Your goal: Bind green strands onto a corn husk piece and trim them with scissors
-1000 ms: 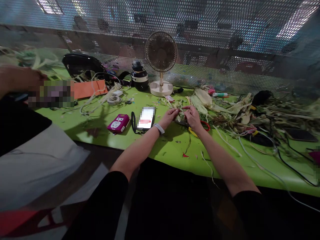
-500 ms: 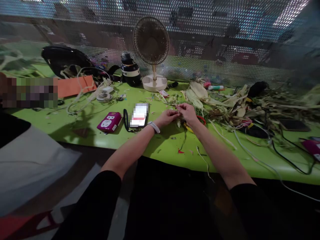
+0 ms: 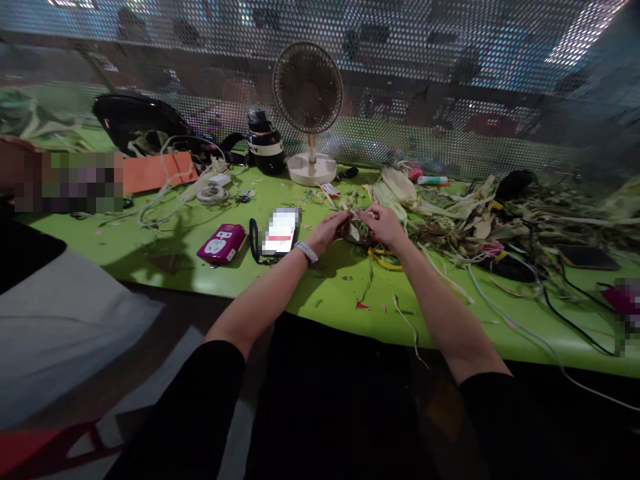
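My left hand (image 3: 330, 230), with a pale band on its wrist, is closed in a pinch above the green table (image 3: 240, 283). Close beside it my right hand (image 3: 383, 227) is also closed, fingertips together. Between them is a small pale piece (image 3: 355, 231) that looks like dried husk; how each hand grips it is too small to make out. Yellow-handled scissors (image 3: 385, 260) lie just under my right hand. Dried corn husks (image 3: 400, 188) are heaped behind and to the right. A lit phone (image 3: 281, 231) lies left of my left wrist.
A pink boxy device (image 3: 221, 244) lies left of the phone. At the back stand a desk fan (image 3: 311, 167) and a black bottle (image 3: 265, 150). An orange sheet (image 3: 157, 173) and another person's hand (image 3: 17, 160) are at far left. A white cable (image 3: 535, 333) crosses the right side.
My hands have drawn slightly apart, and the pale piece between them shows more. More of the yellow scissor handles is visible. The camera view has shifted a little.
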Available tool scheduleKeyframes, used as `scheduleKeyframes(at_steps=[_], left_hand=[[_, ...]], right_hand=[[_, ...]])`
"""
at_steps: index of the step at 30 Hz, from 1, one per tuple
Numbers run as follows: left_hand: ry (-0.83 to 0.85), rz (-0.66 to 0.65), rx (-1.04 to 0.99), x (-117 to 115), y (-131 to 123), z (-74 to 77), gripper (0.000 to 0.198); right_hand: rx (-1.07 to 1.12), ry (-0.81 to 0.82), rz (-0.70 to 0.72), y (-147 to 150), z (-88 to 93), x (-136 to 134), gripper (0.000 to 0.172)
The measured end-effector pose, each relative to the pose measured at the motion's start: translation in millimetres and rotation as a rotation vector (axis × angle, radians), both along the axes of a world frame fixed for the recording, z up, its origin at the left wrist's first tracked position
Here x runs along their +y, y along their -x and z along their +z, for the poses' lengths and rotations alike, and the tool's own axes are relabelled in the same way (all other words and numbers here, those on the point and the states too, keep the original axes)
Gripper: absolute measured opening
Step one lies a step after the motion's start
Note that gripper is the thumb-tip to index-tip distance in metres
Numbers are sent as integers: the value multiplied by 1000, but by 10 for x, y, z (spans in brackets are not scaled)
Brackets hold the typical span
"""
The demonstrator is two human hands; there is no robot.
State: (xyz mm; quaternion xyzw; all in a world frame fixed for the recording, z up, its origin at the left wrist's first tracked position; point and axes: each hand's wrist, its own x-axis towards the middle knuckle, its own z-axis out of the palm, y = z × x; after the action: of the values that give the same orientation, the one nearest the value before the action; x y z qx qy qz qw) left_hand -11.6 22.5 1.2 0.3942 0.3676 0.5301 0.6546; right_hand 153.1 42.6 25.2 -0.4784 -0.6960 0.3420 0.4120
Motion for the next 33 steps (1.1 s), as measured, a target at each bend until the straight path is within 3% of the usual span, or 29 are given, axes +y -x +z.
scheduleKeyframes(at_steps=[4, 10, 17, 21, 25, 27, 30, 33], left_hand=[[15, -34, -14, 3, 16, -11, 25], [-133, -67, 80, -11, 39, 10, 21], [-139, 205, -40, 30, 74, 48, 25], [35, 270, -192, 67, 87, 41, 23], [226, 81, -162, 12, 39, 47, 48], [105, 10, -77, -36, -14, 48, 43], [-172, 23, 36, -69, -89, 23, 32], [-225, 100, 13, -33, -109, -24, 30]], right_hand=[[119, 21, 9, 11, -13, 12, 46], [217, 90, -10, 42, 7, -2, 39], [326, 323, -2, 80, 38, -42, 27], [521, 403, -28, 154, -11, -51, 27], [698, 365, -130, 219, -103, -33, 25], [715, 335, -155, 247, -153, -28, 26], [658, 316, -163, 296, -210, -45, 28], [587, 313, -151, 346, -224, -88, 30]])
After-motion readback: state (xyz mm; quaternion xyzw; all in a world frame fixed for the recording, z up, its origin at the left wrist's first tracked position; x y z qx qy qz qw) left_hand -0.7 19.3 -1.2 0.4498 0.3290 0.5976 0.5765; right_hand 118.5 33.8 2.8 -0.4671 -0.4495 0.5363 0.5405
